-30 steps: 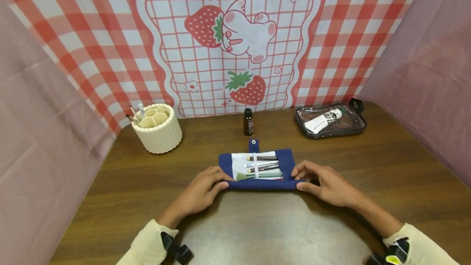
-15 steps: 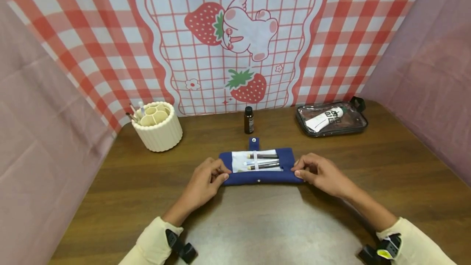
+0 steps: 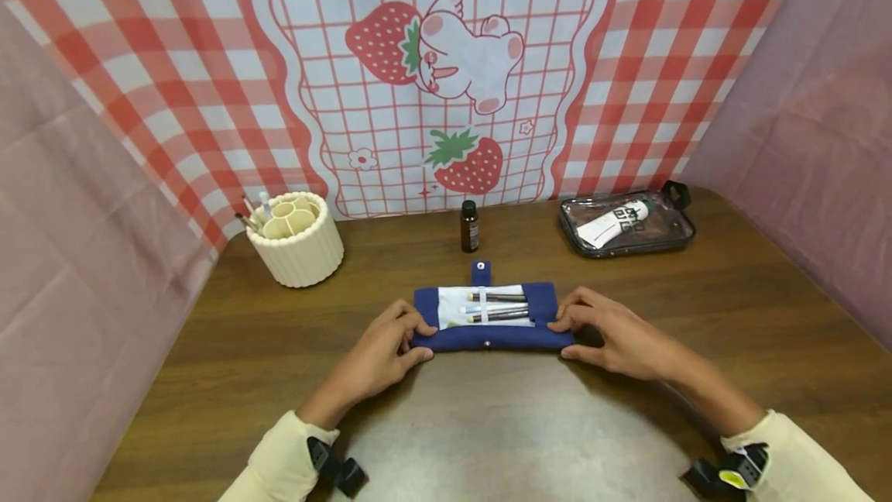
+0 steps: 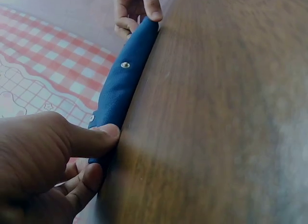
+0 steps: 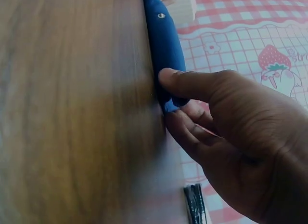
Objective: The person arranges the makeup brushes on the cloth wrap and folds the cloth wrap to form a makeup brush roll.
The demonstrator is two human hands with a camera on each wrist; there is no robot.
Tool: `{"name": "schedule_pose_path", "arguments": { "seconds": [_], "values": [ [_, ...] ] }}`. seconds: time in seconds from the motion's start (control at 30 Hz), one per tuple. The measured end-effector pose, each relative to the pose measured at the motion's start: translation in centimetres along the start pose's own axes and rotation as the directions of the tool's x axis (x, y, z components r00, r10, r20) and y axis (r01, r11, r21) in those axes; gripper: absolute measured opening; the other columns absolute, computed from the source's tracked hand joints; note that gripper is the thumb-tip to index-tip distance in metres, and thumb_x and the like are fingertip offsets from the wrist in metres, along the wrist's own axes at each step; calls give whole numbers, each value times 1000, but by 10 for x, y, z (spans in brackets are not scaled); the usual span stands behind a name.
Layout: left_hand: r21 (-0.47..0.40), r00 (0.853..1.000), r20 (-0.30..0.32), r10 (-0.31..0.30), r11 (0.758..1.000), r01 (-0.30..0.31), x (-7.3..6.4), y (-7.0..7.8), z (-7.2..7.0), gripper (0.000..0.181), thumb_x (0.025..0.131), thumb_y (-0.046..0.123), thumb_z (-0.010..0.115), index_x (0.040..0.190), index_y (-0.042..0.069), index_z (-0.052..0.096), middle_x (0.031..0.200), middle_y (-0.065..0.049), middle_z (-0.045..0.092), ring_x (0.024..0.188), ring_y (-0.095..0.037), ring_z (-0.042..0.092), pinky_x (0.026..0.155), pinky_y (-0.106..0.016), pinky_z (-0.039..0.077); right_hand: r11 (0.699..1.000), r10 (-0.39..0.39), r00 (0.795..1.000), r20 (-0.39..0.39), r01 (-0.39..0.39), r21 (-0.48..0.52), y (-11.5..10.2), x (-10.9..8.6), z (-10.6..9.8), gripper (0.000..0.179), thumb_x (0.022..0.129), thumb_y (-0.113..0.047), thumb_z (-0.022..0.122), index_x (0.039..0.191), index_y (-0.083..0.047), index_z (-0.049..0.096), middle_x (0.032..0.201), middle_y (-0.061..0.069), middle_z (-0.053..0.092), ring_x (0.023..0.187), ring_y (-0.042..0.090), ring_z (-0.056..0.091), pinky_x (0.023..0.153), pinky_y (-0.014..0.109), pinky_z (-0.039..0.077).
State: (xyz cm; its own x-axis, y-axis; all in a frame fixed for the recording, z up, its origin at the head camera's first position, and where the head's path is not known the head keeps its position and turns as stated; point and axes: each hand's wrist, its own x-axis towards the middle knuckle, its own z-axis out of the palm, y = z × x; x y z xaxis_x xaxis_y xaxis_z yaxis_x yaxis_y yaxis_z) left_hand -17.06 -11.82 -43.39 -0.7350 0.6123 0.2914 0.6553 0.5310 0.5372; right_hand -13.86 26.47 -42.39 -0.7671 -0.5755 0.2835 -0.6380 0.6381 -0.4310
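A navy fabric brush roll (image 3: 460, 338) lies on the table, its near edge rolled into a thick band with a metal snap (image 3: 487, 344). White lining and several makeup brushes (image 3: 503, 316) under a pale elastic strip show behind the band. A tab (image 3: 481, 273) with a snap sticks out at the far side. My left hand (image 3: 382, 343) pinches the rolled band's left end; in the left wrist view its thumb lies on the blue cloth (image 4: 120, 84). At the other end my right hand (image 3: 616, 338) grips the band, thumb in front and fingers behind.
Behind the roll stands a small dark bottle (image 3: 470, 227). A cream ribbed holder (image 3: 301, 258) with a few brushes is at the back left. A clear black-edged pouch (image 3: 655, 235) holding a white tube (image 3: 612, 225) lies back right, before the checkered cloth (image 3: 627, 99).
The near edge has been rolled further from me, so the green brush is now mostly covered and the snap has come into view. Over the last half second both thumbs shifted lower on the band.
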Motion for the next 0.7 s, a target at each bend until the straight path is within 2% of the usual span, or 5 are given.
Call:
{"name": "schedule_pose_path", "arguments": {
  "seconds": [0.23,0.33,0.43,0.53,0.7],
  "values": [
    [63,998,-13,66,996,-65,1,-1,0,17,92,13,74,108,11,71,102,0,57,83,-15,53,71,-29,45,999,-13,999,-34,12,-37,4,-1,2,27,93,-23,74,119,-28,72,108,-14,56,89,6,56,74,30,49],
    [78,994,-40,104,992,-100,1,-2,0,14,94,11,71,107,9,71,102,-1,61,90,-16,58,79,-33,49,1000,9,999,-46,-10,-30,4,-2,3,28,96,-25,71,123,-28,70,108,-14,60,89,5,58,75,31,50],
    [82,989,-77,125,990,-119,2,-3,-1,10,95,8,69,104,7,71,99,-1,64,92,-16,61,83,-36,50,999,41,997,-66,-40,25,3,-1,5,29,97,-22,69,125,-24,66,111,-14,64,94,4,61,80,33,52],
    [68,990,-100,99,993,-92,2,-3,-1,7,95,6,67,101,6,72,95,0,65,88,-14,62,80,-35,51,994,73,993,-93,-65,84,2,1,8,27,97,-16,69,123,-21,61,110,-13,67,96,3,63,81,33,53],
    [6,995,-101,-6,1000,7,2,-2,1,8,97,7,66,104,9,69,94,2,65,86,-13,62,77,-35,51,989,125,985,-120,-115,89,-2,6,11,17,98,-11,65,111,-21,61,99,-12,66,85,5,62,75,32,51]
  ]
}}
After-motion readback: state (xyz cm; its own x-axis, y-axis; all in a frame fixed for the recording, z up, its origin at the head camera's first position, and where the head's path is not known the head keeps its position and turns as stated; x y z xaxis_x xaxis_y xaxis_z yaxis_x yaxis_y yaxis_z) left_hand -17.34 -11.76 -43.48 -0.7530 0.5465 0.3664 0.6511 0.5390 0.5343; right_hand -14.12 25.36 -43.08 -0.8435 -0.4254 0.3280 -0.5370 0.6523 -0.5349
